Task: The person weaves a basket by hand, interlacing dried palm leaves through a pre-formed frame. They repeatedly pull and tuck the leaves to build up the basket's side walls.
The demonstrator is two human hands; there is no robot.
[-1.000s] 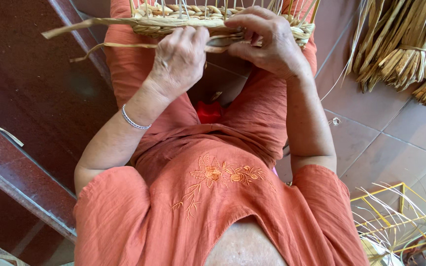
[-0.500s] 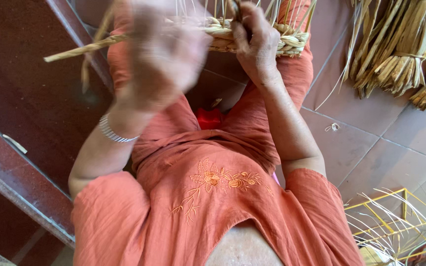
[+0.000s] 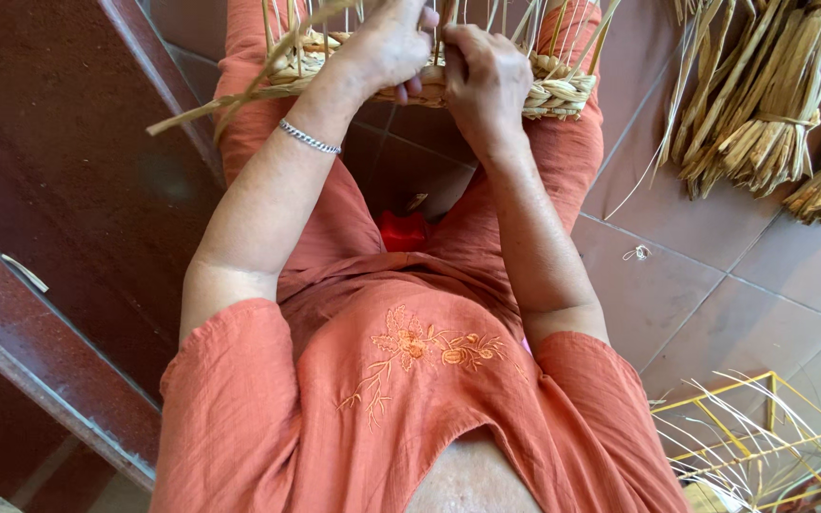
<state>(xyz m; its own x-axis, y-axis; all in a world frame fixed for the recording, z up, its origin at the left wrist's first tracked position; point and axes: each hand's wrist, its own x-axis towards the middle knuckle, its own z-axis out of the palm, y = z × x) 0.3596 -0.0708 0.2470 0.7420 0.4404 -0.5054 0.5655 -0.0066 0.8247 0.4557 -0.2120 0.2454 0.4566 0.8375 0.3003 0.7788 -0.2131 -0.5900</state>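
A half-woven straw basket [image 3: 553, 90] rests across my knees at the top of the view, with loose upright straw strands rising from its braided rim. My left hand [image 3: 387, 43], a silver bracelet on its wrist, pinches straw strands at the middle of the rim. My right hand [image 3: 486, 81] sits right beside it, fingers curled over the braided edge and gripping it. A long straw stalk [image 3: 220, 104] sticks out to the left from under my left hand. I wear an orange embroidered dress.
Bundles of dried straw [image 3: 762, 104] lie on the brown tiled floor at the upper right. A yellow wire frame [image 3: 762, 446] with thin pale strands stands at the lower right. A dark wooden step or door frame [image 3: 59, 285] runs along the left.
My left hand swung down off the rim and came back to the middle of it, close against my right hand. The view has tilted down slightly.
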